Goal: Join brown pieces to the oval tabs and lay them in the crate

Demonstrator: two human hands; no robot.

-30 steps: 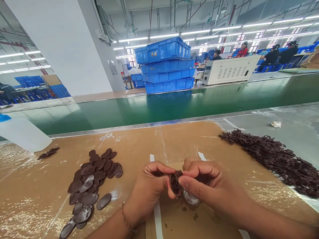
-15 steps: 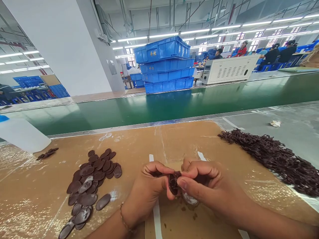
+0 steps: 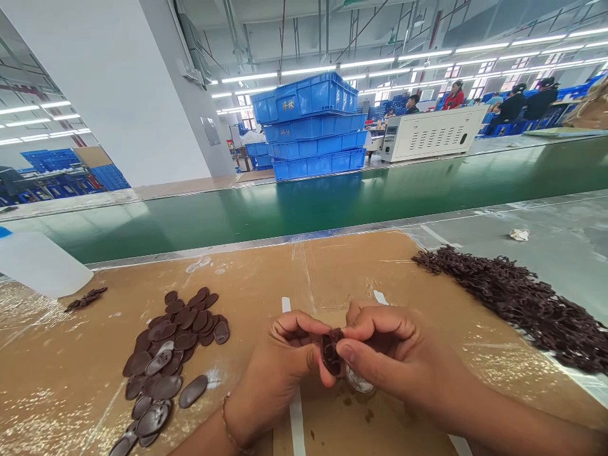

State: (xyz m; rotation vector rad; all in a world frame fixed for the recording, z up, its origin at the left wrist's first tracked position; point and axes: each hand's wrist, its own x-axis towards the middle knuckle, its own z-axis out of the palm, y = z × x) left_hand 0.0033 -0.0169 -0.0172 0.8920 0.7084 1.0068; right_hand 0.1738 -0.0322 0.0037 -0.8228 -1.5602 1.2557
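Head view: long green belt (image 3: 308, 206) running across, blue crates (image 3: 311, 126) stacked on its far side, then a big heap of dark stringy bits (image 3: 513, 307) right and a smaller pile of brown ovals (image 3: 164, 384) left. Between those, my left hand (image 3: 278, 367) and right hand (image 3: 399, 361) both pinch one little dark brown piece (image 3: 329, 356).

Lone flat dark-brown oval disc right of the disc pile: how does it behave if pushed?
The dark-brown oval disc probably slides rather than rolls, lying flat. Its shiny face may feel slippery. It looks thin, so likely light.
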